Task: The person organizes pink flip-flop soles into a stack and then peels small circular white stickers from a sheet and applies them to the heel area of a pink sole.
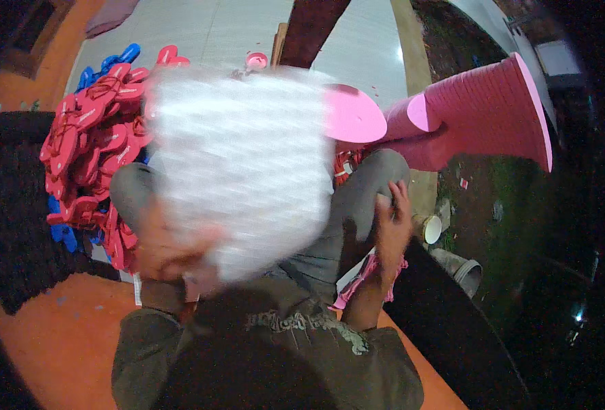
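My left hand [173, 249] is closed on the lower left part of a white, ribbed, cushion-like sheet or bag [241, 150]; motion blur hides its exact kind. It stands up in front of my lap and covers much of the middle. Resting by my right knee, my right hand [393, 225] has its fingers apart and nothing in it. Beneath that wrist lies a bunch of pink straps [367, 279]. To the left is a heaped pile of red flip-flops [87, 130] with some blue flip-flops [108, 63] among them.
Long stacks of pink sole blanks [480, 113] lie on their side at the right, with a loose pink sole [357, 116] nearer the middle. A dark post [313, 31] rises from the pale tiled floor [248, 24]. A cup-like container [429, 229] lies beyond my right hand.
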`<action>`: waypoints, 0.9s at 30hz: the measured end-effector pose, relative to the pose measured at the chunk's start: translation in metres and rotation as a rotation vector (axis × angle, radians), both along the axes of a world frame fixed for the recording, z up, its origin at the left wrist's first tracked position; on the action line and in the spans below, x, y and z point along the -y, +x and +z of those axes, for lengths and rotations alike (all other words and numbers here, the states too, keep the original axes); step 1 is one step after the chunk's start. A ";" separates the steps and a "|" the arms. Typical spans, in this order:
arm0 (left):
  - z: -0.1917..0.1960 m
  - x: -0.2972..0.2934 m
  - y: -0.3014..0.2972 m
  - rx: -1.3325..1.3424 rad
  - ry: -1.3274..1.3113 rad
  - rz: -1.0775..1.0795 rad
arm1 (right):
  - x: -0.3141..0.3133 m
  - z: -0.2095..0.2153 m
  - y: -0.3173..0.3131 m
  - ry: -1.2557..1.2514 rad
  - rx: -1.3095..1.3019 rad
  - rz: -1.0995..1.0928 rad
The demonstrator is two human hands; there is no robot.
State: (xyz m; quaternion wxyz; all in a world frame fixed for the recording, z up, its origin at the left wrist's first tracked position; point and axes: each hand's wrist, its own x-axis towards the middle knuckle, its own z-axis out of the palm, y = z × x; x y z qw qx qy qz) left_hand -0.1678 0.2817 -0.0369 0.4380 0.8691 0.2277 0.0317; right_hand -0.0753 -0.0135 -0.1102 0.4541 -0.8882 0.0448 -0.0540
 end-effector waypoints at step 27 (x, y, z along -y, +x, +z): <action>-0.121 0.159 0.047 -0.096 -1.096 -0.352 | 0.095 -0.024 -0.050 0.399 -0.629 0.127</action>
